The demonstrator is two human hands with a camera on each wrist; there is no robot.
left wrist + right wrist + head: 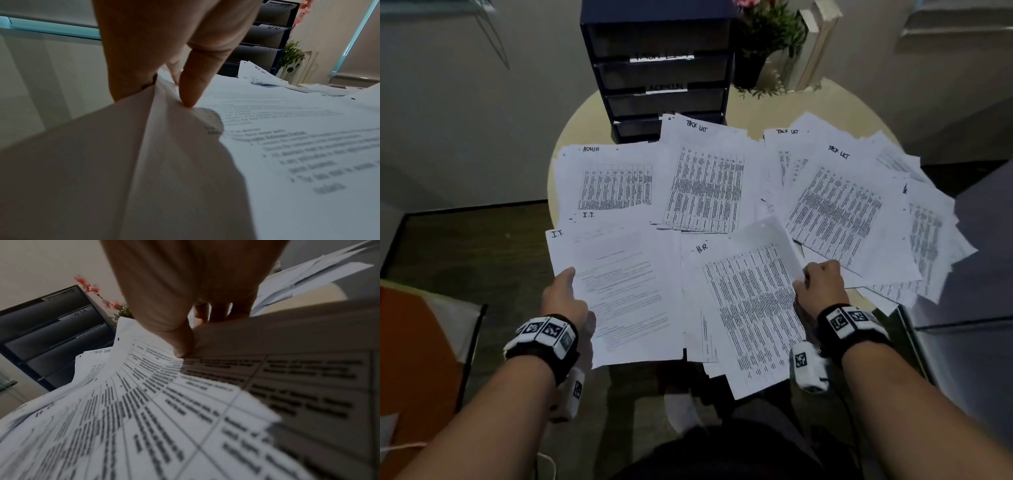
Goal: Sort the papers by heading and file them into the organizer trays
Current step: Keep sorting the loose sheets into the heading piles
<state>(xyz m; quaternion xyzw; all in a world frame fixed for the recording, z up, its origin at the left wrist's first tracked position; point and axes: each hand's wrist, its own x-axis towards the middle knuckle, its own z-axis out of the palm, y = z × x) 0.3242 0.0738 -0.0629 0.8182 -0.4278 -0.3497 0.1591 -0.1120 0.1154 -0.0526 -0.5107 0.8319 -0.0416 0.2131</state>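
Item: white printed sheet headed "I.T." (619, 294), lying at the near left of the round pale bench (743, 109). I am seeing my left hand (565, 298) pinching its left edge, thumb (193, 84) on top and fingers underneath.

Item: white table-printed sheet headed "H.R." (750, 308), near centre, overhanging the bench edge. My right hand (822, 281) is gripping its right edge, thumb on top and fingers curled below.

Item: dark blue tiered organizer trays (661, 68), standing at the far edge, well apart from both hands. The head view is giving tray labels "TASK LIST" and "ADMIN"; the left wrist view is adding "H.R.".

Item: loose white papers (705, 181) headed "ADMIN", "I.T." and "TASK LIST", covering the bench.
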